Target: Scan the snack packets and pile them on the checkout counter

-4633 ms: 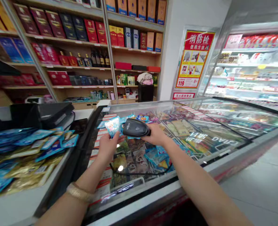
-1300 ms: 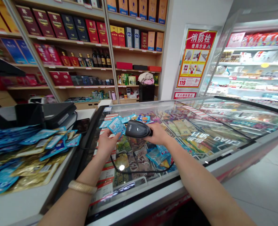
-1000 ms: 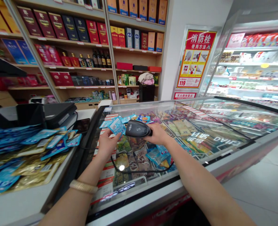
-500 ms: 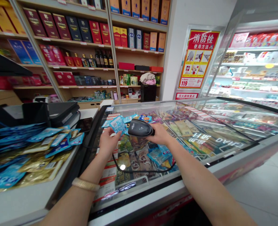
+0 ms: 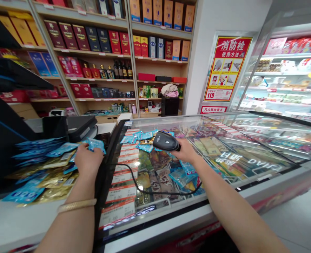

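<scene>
My left hand [image 5: 89,159] pinches a small blue snack packet [image 5: 97,144] above the right end of a heap of packets on the white counter. Blue packets [image 5: 34,151] and gold packets [image 5: 57,189] make up that heap. In my right hand [image 5: 185,150] is a black barcode scanner [image 5: 166,141], its head turned to the left over the freezer's glass top. Beneath and beside the scanner head, several blue packets [image 5: 129,139] lie on the glass. The scanner's black cable [image 5: 155,193] loops across the glass toward the counter.
The chest freezer [image 5: 187,210] with frozen goods under its glass fills the middle and right. Left of it is the white counter [image 5: 47,223] with a dark checkout machine [image 5: 5,140]. Shelves of boxes [image 5: 100,38] line the back wall; a lit cooler [image 5: 289,77] stands at right.
My left hand has moved left with the blue packet, from in front of the scanner to above the counter's heap. My right hand still holds the scanner over the glass. The view has shifted slightly.
</scene>
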`<action>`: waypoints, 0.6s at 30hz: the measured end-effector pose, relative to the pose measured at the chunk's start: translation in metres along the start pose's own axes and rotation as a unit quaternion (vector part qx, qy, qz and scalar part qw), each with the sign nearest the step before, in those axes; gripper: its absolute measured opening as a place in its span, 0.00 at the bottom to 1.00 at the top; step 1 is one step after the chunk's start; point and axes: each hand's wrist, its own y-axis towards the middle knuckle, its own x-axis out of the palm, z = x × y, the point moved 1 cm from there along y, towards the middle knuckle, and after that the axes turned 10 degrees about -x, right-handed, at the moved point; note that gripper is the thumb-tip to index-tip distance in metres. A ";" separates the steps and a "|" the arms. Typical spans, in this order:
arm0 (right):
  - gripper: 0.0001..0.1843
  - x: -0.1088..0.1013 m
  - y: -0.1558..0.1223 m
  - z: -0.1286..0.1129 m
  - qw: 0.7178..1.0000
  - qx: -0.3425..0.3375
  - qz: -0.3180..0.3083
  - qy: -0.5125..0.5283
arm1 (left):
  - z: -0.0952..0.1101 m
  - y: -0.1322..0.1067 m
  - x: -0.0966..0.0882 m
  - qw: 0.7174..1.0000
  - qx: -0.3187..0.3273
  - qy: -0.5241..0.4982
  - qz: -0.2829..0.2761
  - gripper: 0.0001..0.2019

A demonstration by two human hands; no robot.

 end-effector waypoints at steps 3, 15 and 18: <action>0.14 -0.001 0.000 0.001 1.000 0.007 0.002 -0.012 | 0.003 -0.004 -0.010 0.995 -0.017 0.101 -0.007 0.23; 0.11 -0.013 -0.001 0.013 0.995 0.042 0.056 -0.075 | 0.032 -0.036 0.006 0.988 0.144 0.052 0.030 0.22; 0.10 -0.014 -0.002 0.014 0.992 0.060 0.053 -0.095 | 0.043 -0.044 0.039 0.962 0.217 0.136 -0.099 0.22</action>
